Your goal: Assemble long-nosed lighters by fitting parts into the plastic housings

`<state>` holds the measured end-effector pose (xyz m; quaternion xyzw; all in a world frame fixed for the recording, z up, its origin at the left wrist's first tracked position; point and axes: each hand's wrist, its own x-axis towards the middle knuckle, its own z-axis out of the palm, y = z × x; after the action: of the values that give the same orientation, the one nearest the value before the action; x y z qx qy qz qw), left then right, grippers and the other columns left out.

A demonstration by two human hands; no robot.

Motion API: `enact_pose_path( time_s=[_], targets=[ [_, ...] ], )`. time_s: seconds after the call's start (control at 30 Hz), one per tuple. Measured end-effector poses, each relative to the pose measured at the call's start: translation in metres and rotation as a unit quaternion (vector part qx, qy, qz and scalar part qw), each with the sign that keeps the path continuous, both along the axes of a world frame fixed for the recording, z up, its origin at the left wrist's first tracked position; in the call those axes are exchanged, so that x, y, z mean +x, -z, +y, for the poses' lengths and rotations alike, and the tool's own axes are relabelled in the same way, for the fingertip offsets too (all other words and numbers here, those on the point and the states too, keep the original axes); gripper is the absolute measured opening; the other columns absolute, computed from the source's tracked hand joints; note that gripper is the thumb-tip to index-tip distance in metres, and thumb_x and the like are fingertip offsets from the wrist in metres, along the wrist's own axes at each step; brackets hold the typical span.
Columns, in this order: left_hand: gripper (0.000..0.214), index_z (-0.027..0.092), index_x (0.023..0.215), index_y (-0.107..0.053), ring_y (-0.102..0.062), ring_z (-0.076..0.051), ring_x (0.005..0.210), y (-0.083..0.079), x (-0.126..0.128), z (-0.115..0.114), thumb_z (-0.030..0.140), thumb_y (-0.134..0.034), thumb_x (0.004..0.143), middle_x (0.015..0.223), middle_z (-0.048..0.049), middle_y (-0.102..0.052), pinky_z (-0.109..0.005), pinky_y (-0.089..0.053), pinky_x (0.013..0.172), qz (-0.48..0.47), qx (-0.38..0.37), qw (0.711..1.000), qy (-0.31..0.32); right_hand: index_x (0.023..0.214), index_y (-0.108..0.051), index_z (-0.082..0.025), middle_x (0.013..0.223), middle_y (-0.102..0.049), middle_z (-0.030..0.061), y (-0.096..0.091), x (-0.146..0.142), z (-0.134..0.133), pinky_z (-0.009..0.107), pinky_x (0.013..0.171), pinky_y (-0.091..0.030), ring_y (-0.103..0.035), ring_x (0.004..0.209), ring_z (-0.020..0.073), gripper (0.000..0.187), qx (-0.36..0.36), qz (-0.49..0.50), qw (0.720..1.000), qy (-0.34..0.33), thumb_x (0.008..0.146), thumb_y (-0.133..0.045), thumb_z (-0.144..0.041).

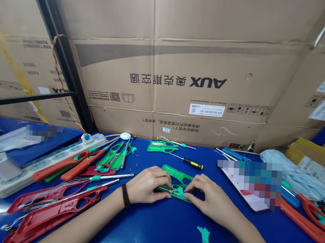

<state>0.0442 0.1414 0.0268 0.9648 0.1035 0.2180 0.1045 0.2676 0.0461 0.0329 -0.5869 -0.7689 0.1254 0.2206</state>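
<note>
On the blue tabletop, my left hand [151,185] closes its thumb and fingers round the left part of a green lighter casing half [176,192] with inner parts in it. From the other side, my right hand [206,194] pinches at the casing's right end, beside a teal trigger piece [179,191]; exactly which part its fingertips grip is hidden. Just behind lies another green casing half [173,172], its finger loop pointing right. A loose teal trigger [205,240] rests in front of my right forearm.
Red opened lighter casings [49,217], orange lighters [82,164] and a white power strip [66,156] crowd the left. Toward the back lie a screwdriver [193,163] and green lighter parts [161,147]. A phone [246,192] and an orange lighter [302,221] are right. Cardboard boxes [158,99] stand behind.
</note>
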Motion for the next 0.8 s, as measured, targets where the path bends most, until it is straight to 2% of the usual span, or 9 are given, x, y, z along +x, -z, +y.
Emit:
enact_pose_path(
  time_s=[0.13, 0.23, 0.43, 0.63, 0.8],
  targets=[
    [0.029, 0.02, 0.102, -0.064, -0.061, -0.017, 0.093, 0.0013, 0.0027, -0.0066, 0.043, -0.06, 0.086, 0.103, -0.0042, -0.064, -0.027, -0.048, 0.083, 0.021, 0.004, 1.0, 0.015, 0.084, -0.066, -0.026, 0.088, -0.062, 0.0005, 0.0002, -0.0015, 0.0002, 0.032, 0.08, -0.045, -0.057, 0.092, 0.0195, 0.007, -0.001, 0.004, 1.0, 0.005, 0.085, -0.06, -0.029],
    [0.025, 0.021, 0.105, -0.064, -0.06, -0.017, 0.095, 0.0041, 0.0051, -0.0093, 0.039, -0.054, 0.09, 0.105, -0.0044, -0.063, -0.027, -0.048, 0.083, 0.027, 0.01, 1.0, 0.012, 0.084, -0.066, -0.026, 0.088, -0.063, 0.0004, -0.0003, -0.0012, 0.0006, 0.032, 0.08, -0.044, -0.057, 0.092, 0.0195, 0.006, 0.0, 0.012, 1.0, 0.002, 0.085, -0.06, -0.028],
    [0.018, 0.022, 0.104, -0.063, -0.059, -0.016, 0.096, 0.0074, 0.0064, -0.01, 0.029, -0.051, 0.093, 0.106, -0.0029, -0.063, -0.023, -0.049, 0.08, 0.028, 0.011, 1.0, 0.003, 0.079, -0.066, -0.025, 0.084, -0.065, -0.0008, -0.0038, -0.0018, -0.0002, 0.029, 0.074, -0.045, -0.06, 0.087, 0.0184, 0.008, -0.018, 0.012, 1.0, 0.001, 0.084, -0.06, -0.022],
    [0.018, 0.024, 0.104, -0.064, -0.06, -0.015, 0.095, 0.0066, 0.0059, -0.0105, 0.029, -0.051, 0.093, 0.105, -0.0013, -0.063, -0.022, -0.049, 0.078, 0.036, 0.025, 0.999, 0.001, 0.078, -0.066, -0.025, 0.082, -0.065, -0.0006, -0.0028, -0.0037, -0.001, 0.029, 0.074, -0.045, -0.06, 0.086, 0.0183, 0.009, -0.01, 0.011, 1.0, 0.0, 0.083, -0.06, -0.021],
    [0.019, 0.024, 0.101, -0.065, -0.06, -0.014, 0.093, 0.0048, 0.0058, -0.011, 0.026, -0.047, 0.095, 0.106, -0.0016, -0.062, -0.022, -0.049, 0.074, 0.049, 0.051, 0.998, 0.003, 0.073, -0.067, -0.023, 0.078, -0.065, 0.0007, 0.001, -0.0052, 0.0016, 0.028, 0.069, -0.045, -0.061, 0.08, 0.0186, 0.012, -0.029, 0.052, 0.998, 0.014, 0.082, -0.06, -0.026]
  ],
)
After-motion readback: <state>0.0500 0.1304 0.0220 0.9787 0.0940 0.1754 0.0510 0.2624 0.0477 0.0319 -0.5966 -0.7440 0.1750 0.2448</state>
